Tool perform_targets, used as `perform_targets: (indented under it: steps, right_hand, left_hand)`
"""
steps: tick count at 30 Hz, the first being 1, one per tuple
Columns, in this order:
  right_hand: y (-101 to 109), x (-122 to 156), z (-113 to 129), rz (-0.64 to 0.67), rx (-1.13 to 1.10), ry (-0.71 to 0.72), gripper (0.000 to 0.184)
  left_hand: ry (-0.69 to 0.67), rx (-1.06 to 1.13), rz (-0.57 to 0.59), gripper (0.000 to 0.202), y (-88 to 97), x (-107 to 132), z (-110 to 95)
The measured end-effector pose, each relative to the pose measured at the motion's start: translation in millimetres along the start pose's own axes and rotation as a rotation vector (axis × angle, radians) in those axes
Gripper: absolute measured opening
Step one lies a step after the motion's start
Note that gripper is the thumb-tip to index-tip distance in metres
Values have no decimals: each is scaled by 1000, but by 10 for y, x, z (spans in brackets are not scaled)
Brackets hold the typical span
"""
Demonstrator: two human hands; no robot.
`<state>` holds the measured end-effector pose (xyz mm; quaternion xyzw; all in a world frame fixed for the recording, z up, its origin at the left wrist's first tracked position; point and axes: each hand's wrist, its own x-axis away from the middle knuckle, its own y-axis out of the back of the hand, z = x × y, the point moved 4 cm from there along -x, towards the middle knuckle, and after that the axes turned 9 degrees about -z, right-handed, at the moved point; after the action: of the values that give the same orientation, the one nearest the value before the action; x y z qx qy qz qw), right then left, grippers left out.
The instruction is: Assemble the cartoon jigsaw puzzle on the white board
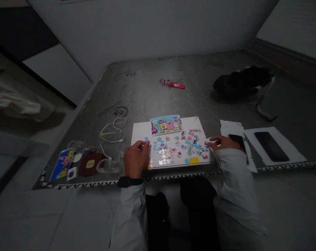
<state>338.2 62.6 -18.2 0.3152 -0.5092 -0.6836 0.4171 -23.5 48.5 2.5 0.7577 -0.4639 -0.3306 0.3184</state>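
The left hand (pixel 135 157) rests knuckles-up on the near left part of the white board (pixel 141 129), fingers curled down onto it. From here I cannot tell whether a piece is under them. A dark watch (pixel 129 181) sits on that wrist. The right hand (pixel 223 143) lies at the board's right edge with its fingers drawn close together, their tips touching the outermost of the loose puzzle pieces (pixel 190 143). I cannot make out whether it pinches one.

The board lies on the mattress (pixel 152 94), close to its near edge. The pieces are scattered across the board's near half, between the two hands. A small joined patch (pixel 166 156) sits just beside the left hand, and the cartoon picture (pixel 166 124) lies flat along the board's far edge.

Left of the board I see a white cable (pixel 112 134) in loops. Toward the near left corner there is a colourful card (pixel 61 164) beside a brown round thing (pixel 90 164). Right of the board, two dark phones (pixel 271 146) lie on white sheets. A red wrapper (pixel 172 84) and a dark bundle (pixel 241 82) lie well apart, near the far edge.
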Motion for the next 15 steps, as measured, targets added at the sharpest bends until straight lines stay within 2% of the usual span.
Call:
perform_targets:
  steps: [5, 12, 15]
  right_hand:
    - [10, 63, 223, -80, -49, 111, 30]
    - [-15, 26, 280, 75, -26, 85, 31]
    - [-39, 19, 284, 61, -47, 95, 32]
  left_hand:
    - [-1, -10, 8, 31, -2, -3, 7]
    - [-19, 4, -4, 32, -13, 4, 6]
    - [-23, 7, -5, 32, -22, 3, 5]
